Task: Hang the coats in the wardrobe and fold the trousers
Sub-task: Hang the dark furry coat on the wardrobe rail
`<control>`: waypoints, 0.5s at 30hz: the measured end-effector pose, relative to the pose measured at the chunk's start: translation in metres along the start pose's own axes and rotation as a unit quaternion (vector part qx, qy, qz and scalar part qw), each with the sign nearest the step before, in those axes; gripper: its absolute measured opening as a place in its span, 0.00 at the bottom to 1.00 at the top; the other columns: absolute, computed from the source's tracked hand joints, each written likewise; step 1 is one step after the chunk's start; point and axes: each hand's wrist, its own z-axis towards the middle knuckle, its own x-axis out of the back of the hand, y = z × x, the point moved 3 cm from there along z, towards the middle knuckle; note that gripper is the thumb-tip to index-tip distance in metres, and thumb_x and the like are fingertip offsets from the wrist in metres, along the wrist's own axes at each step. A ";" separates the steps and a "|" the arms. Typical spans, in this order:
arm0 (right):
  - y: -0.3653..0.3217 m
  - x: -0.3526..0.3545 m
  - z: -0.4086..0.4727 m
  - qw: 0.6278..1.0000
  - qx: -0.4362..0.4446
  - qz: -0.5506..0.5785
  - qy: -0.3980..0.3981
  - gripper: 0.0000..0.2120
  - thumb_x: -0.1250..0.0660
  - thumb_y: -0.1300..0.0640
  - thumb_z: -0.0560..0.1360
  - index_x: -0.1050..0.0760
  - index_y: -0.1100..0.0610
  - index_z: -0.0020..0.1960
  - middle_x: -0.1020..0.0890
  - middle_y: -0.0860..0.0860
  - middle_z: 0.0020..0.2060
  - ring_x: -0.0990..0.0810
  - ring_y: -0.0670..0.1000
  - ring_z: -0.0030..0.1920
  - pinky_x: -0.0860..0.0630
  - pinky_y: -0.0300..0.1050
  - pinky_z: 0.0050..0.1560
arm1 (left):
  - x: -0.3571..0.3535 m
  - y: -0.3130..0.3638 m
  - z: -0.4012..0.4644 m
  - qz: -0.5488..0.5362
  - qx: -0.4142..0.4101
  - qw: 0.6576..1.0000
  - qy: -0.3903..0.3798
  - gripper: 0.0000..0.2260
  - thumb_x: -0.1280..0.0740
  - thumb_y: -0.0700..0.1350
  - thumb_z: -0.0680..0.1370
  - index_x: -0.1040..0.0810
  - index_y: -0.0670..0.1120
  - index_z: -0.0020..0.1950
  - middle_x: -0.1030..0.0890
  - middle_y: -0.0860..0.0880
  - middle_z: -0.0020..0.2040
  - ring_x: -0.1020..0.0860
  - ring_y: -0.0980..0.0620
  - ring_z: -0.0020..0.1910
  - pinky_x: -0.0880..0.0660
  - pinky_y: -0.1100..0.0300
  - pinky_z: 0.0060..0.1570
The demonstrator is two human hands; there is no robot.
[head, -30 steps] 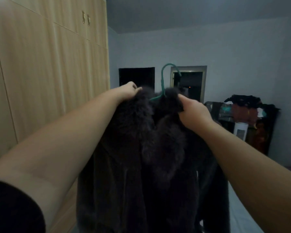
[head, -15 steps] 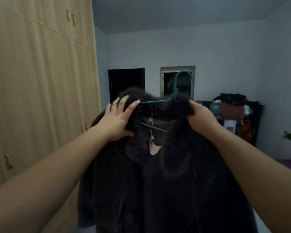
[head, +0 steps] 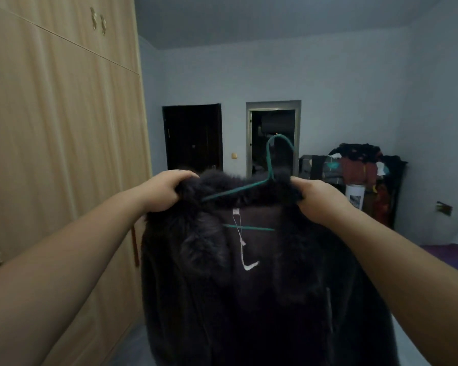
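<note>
Coat: dark, long fur-collared coat (head: 249, 299), held up at chest height in the middle of the room, already draped on a thin green wire hanger (head: 249, 187); hook pointing up and free, lower bar visible across the open neck, pale tag on a string dangling inside.
Left hand (head: 161, 192): curled tight round the left end of the fur collar, gripping fur and probably the hanger shoulder beneath.
Right hand (head: 317, 199): closed likewise on the right end of the collar, fingers hidden in the fur.
Wardrobe: tall light-wood wardrobe (head: 58, 143) along the left wall, every visible door closed, small brass handles up top and low down near left.
Far right: heap of dark and red clothing (head: 360, 165) on a rack against the far wall, a white ribbed appliance (head: 354, 196) in front of it.
Step in hand: settling the collar on the hanger before hanging; trousers not in view.
Risk, slipping: heavy coat on thin wire; likely to slide off one shoulder if either grip loosens before the collar sits evenly.
Risk, bending: wire possibly sagging under the weight once carried by the hook alone.
Risk, doors: both hands occupied and doors closed; freeing one hand to open leaves the coat lopsided, hem near the floor.
</note>
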 end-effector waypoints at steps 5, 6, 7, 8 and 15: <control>-0.015 -0.027 -0.003 0.993 0.008 -0.100 -0.058 0.25 0.41 0.56 0.77 0.35 0.39 0.72 0.19 0.54 0.61 0.19 0.60 0.56 0.22 0.51 0.48 | -0.005 0.011 0.000 -0.125 0.009 0.990 0.066 0.18 0.30 0.36 0.75 0.21 0.59 0.55 0.19 0.56 0.53 0.21 0.57 0.55 0.27 0.60 0.55; -0.019 -0.033 -0.004 0.992 0.005 -0.100 -0.073 0.24 0.42 0.56 0.78 0.36 0.40 0.72 0.19 0.54 0.60 0.19 0.60 0.54 0.21 0.52 0.48 | -0.006 0.018 0.002 -0.162 0.013 0.984 0.075 0.16 0.28 0.38 0.75 0.21 0.55 0.58 0.18 0.56 0.53 0.21 0.59 0.55 0.26 0.61 0.54; -0.023 -0.038 -0.004 0.993 -0.001 -0.091 -0.082 0.24 0.42 0.57 0.78 0.36 0.41 0.72 0.19 0.55 0.59 0.19 0.61 0.53 0.21 0.53 0.48 | -0.009 0.025 0.006 -0.204 0.022 0.975 0.086 0.16 0.26 0.40 0.74 0.21 0.53 0.59 0.18 0.55 0.54 0.21 0.59 0.54 0.25 0.61 0.54; -0.024 -0.039 -0.003 0.995 -0.017 -0.065 -0.077 0.25 0.42 0.57 0.78 0.36 0.41 0.73 0.19 0.55 0.59 0.19 0.61 0.53 0.20 0.54 0.49 | -0.012 0.031 0.009 -0.247 0.035 0.964 0.094 0.18 0.24 0.41 0.72 0.22 0.51 0.61 0.18 0.54 0.54 0.20 0.58 0.54 0.24 0.61 0.53; -0.026 -0.034 -0.008 0.978 0.031 0.192 -0.080 0.23 0.36 0.57 0.77 0.27 0.36 0.67 0.17 0.41 0.57 0.19 0.48 0.56 0.20 0.51 0.56 | -0.039 0.040 0.024 -0.191 0.052 0.964 0.181 0.12 0.26 0.41 0.74 0.26 0.51 0.51 0.19 0.53 0.48 0.21 0.56 0.49 0.23 0.54 0.55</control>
